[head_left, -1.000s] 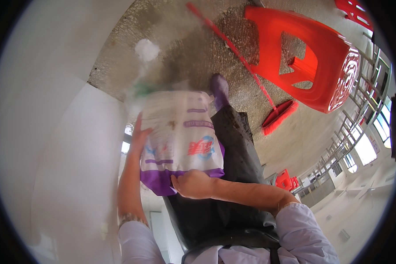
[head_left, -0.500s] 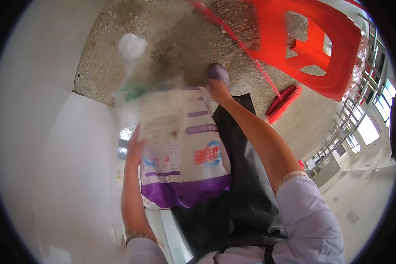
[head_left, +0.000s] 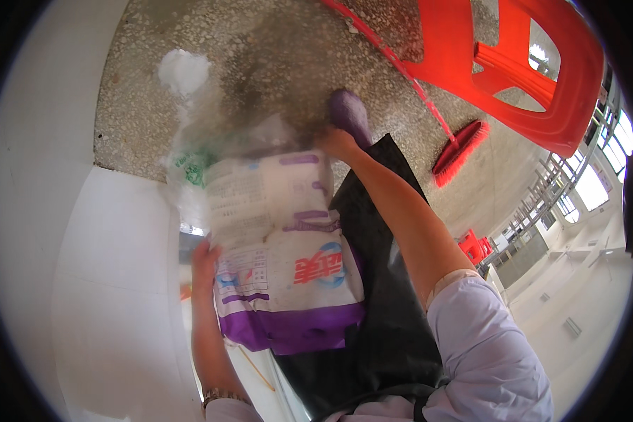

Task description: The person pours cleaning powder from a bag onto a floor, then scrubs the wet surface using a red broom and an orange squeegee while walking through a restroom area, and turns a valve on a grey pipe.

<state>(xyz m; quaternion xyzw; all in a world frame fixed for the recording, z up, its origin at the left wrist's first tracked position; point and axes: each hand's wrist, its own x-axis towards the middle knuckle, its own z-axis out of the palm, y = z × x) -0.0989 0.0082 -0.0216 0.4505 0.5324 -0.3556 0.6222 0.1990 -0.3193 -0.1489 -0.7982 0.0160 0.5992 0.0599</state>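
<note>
A large white-and-purple printed bag (head_left: pixel 281 274) lies slanted in front of my black apron (head_left: pixel 373 295), its purple end nearest me. My left hand (head_left: pixel 205 261) is closed on the bag's left side. My right hand (head_left: pixel 337 144) grips the far right corner, its fingertips partly hidden and blurred. Beyond the bag's far end is crumpled clear plastic (head_left: pixel 260 137), hazy, with something green (head_left: pixel 195 167) in or beside it. A white heap (head_left: pixel 184 72), looking like powder, lies on the floor farther off.
A purple shoe (head_left: pixel 349 116) stands just past my right hand on the speckled floor (head_left: pixel 137 119). To the right are a red broom (head_left: pixel 461 151) and a red plastic stool (head_left: pixel 443 49). A white panel (head_left: pixel 112 281) rises along the left. Metal racks (head_left: pixel 541 200) stand far right.
The bag's near end has shifted a little toward me and left, and its far half looks more creased. Both hands keep hold. The whole view has turned slightly.
</note>
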